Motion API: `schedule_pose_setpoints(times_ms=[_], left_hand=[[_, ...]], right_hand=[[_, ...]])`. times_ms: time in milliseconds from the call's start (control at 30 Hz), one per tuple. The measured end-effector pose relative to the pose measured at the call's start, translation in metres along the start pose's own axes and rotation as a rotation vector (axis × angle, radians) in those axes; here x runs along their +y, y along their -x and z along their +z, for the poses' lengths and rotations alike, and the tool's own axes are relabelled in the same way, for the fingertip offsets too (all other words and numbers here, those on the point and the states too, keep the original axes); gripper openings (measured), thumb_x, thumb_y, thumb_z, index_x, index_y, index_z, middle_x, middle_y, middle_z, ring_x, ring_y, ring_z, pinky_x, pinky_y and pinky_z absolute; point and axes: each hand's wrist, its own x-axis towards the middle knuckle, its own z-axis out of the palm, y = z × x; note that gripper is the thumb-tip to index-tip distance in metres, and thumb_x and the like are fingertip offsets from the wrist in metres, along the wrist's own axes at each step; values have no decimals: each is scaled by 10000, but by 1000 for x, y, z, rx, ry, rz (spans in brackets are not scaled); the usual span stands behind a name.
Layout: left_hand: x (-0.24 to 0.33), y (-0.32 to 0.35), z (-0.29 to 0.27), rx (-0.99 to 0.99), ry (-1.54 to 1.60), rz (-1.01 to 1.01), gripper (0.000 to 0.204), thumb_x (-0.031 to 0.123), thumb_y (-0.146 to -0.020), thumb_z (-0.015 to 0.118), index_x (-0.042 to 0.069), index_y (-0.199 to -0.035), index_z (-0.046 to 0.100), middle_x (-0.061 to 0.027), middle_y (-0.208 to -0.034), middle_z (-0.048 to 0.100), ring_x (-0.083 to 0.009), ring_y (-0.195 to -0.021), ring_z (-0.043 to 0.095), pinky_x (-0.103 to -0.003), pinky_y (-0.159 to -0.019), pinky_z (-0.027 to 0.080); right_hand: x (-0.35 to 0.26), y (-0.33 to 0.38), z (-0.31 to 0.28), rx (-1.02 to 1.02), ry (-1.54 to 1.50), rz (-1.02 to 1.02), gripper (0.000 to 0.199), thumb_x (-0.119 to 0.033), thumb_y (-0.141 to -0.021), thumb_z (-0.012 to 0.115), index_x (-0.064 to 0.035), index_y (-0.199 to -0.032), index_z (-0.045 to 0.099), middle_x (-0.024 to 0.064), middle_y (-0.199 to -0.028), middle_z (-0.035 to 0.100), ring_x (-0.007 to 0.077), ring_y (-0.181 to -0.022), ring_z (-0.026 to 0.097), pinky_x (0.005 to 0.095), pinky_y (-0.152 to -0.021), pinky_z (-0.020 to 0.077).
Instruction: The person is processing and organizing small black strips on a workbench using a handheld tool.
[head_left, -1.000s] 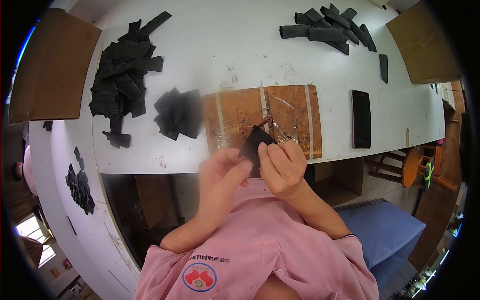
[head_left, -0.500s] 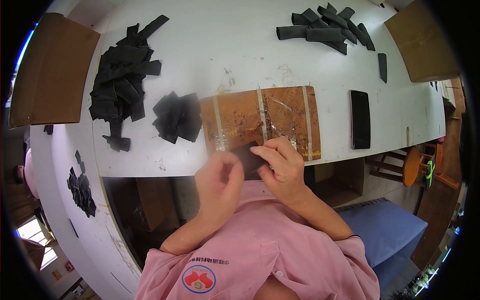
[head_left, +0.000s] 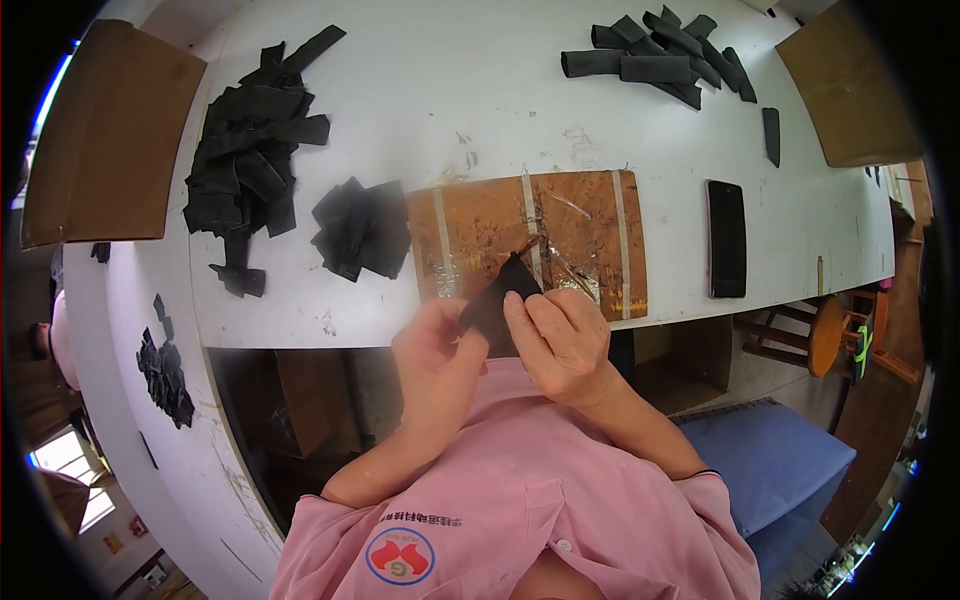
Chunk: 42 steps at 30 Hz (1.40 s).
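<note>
Both hands, left hand (head_left: 435, 350) and right hand (head_left: 560, 340), grasp one black piece (head_left: 497, 300) between their fingers, above the near edge of the bench (head_left: 480, 90), by the brown board (head_left: 590, 225).

A small workshop for handwork with cut material: a scuffed, paint-marked white counter (head_left: 500, 80) carries heaps of black cut pieces (head_left: 250, 160) near its far left corner, black rolled strips (head_left: 660, 55) toward the far right, and a worn, taped brown work board (head_left: 560, 240) at its near edge.
</note>
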Motion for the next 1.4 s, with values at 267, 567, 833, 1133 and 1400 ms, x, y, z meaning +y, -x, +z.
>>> schedule_pose_setpoints(times_ms=[267,567,833,1133,1400], left_hand=[[-7,-10,-10,12,-273,254,61,24,-778,587,-13,-794,541,-16,-681,535,-41,-534,449,-165,-471,378],[-16,-12,2,240,-621,736,110,-70,-743,563,-31,-835,518,-48,-664,566,-38,-479,478,-145,-404,374],[8,-22,-11,-341,520,-143,268,-118,-678,517,16,-900,452,-34,-708,514,-20,-435,378,-159,-369,272],[-12,-22,-10,41,-449,670,358,-156,-672,515,-24,-998,449,-80,-804,567,-22,-554,442,-139,-484,352],[26,-12,-17,-810,708,-191,465,-56,-665,575,-78,-1100,411,-75,-757,562,-97,-653,525,-213,-584,415]], right_hand=[[-6,-16,-20,-253,-758,613,405,-253,-656,689,11,-934,557,101,-782,503,226,-673,530,289,-550,448],[-13,-19,0,-16,-374,525,185,27,-654,602,4,-836,577,105,-748,502,229,-587,533,296,-517,452],[5,-8,-1,-144,-1816,1194,56,-46,-753,601,8,-762,589,-2,-663,461,60,-515,400,194,-447,312],[4,-8,1,-151,-1625,1088,143,-150,-832,551,-35,-762,504,-31,-698,455,40,-636,437,181,-574,384],[-12,-31,-28,-65,-1751,1014,93,-87,-825,543,-7,-782,526,14,-814,502,66,-742,490,203,-699,425]])
